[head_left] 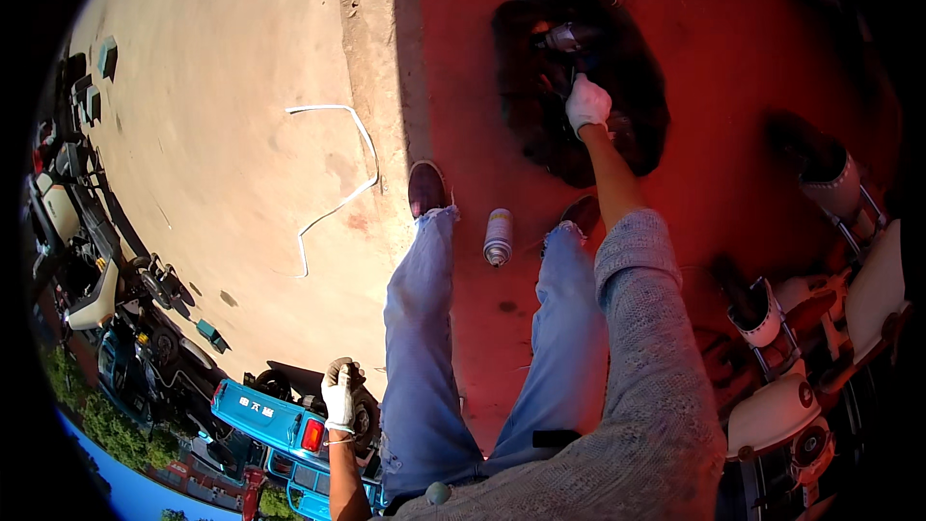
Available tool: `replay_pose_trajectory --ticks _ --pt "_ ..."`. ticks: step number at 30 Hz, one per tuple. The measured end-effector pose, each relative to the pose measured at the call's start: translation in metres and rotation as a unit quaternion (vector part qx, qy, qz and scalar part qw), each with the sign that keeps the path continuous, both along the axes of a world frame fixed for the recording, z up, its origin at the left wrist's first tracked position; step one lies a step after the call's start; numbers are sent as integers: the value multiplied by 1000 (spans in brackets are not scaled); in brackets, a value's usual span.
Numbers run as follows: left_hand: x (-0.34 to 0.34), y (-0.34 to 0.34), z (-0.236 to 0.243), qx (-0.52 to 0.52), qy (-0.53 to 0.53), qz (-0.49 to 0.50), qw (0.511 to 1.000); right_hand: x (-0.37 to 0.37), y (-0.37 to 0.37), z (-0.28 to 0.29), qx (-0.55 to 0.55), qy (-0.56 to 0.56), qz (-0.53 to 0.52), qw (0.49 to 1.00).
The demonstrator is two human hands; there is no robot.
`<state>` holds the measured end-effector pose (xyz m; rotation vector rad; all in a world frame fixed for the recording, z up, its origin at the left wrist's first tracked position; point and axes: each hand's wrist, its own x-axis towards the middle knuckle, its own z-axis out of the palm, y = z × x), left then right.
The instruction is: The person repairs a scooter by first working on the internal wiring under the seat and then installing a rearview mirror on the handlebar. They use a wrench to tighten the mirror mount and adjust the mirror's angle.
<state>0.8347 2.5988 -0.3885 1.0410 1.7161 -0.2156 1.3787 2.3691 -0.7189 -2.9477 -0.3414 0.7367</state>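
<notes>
My right hand (pixel 589 106), in a white glove, reaches into a dark, soft-looking black bundle (pixel 525 68) on the shaded ground; its fingers are closed on something dark that I cannot make out. Just above it, inside the bundle, is a silvery cylindrical item (pixel 564 37). My left hand (pixel 340 396), in a soiled white glove, hangs low beside my left leg with curled fingers; whether they hold anything is unclear. A silver spray can (pixel 498 236) lies on the ground between my feet.
A bent white strip (pixel 362 135) lies on sunlit concrete at left. Parked motorbikes (pixel 96 299) and a turquoise vehicle (pixel 251 410) line the left and lower edge. Cream scooters (pixel 772 420) stand at right. Small green blocks (pixel 108 58) sit at upper left.
</notes>
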Motion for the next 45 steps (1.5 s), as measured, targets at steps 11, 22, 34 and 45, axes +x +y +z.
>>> replay_pose_trajectory --ticks 11,22,34,45 --pt "159 49 60 55 -147 -259 953 -30 -25 271 556 40 -390 733" --pt "255 -179 246 -194 -317 -762 530 -339 -154 551 721 -12 -548 424" --pt "-75 -522 354 -355 -131 -916 134 -775 -317 670 553 -356 -712 246" --pt "-149 -764 324 -282 -200 -927 147 -1048 -401 736 290 -510 -785 -198"
